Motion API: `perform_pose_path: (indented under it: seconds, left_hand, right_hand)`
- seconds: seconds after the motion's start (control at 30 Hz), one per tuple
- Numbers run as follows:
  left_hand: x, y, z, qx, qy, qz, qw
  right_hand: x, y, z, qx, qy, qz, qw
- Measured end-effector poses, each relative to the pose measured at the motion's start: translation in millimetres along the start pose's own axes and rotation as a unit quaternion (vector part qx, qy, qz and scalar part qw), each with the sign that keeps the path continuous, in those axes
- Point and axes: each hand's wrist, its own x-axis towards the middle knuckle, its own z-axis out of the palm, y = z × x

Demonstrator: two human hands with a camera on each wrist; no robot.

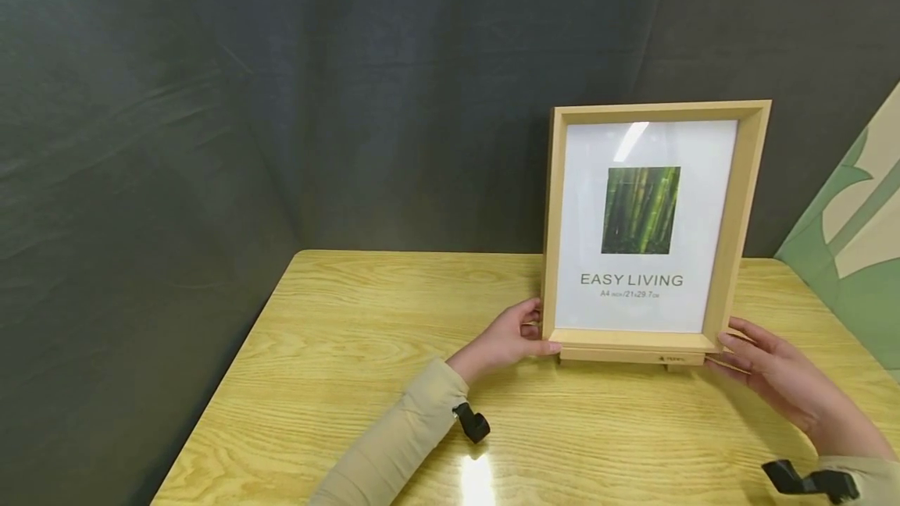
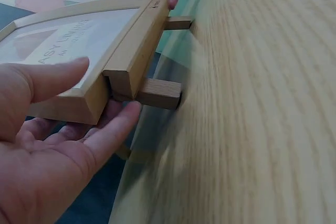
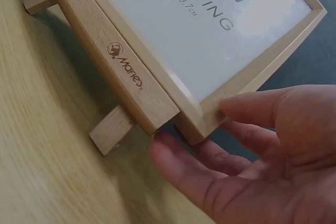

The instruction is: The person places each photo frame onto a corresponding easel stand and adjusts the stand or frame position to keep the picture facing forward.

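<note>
A light wooden picture frame (image 1: 734,240) stands upright on a small wooden easel (image 1: 612,355). Behind its glass is a white sheet with a bamboo picture and the words "EASY LIVING". My left hand (image 1: 502,340) holds the frame's lower left corner, thumb in front and fingers around the side and beneath. At the lower right corner, my right hand (image 1: 787,381) grips with its thumb on the front edge and fingers behind. The easel's ledge (image 3: 115,61) carries a printed brand mark, and short feet (image 2: 161,94) stick out below it. The easel's back is hidden.
Everything stands on a wood-grain table (image 1: 337,381). A dark cloth (image 1: 422,100) hangs behind and to the left. On the right is a green and beige patterned panel (image 1: 858,256). Black straps (image 1: 473,423) are on both wrists.
</note>
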Motion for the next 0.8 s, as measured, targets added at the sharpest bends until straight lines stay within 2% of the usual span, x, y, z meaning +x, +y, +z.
perform_pose_path:
  seconds: [0.1,0.2,0.37,0.5,0.8]
  left_hand:
    - [1.2,-1.9,2.3,0.000,0.008,0.015,0.9999]
    - [2.1,-4.0,4.5,-0.002,0.018,0.026,0.9995]
    - [1.6,-4.7,7.0,-0.008,0.026,0.023,0.9993]
    - [0.2,-3.4,8.1,-0.017,0.027,0.015,0.9994]
    - [-1.9,-3.6,8.7,-0.025,0.020,0.013,0.9994]
  right_hand:
    - [-1.4,2.7,-1.9,0.046,-0.010,0.006,0.9989]
    - [-1.2,3.9,-2.5,0.090,-0.040,0.010,0.9951]
    - [-0.1,3.9,-1.6,0.134,-0.088,0.023,0.9867]
    - [0.3,5.1,-1.8,0.137,-0.089,0.022,0.9863]
    - [0.0,7.3,-0.9,0.105,-0.065,0.021,0.9921]
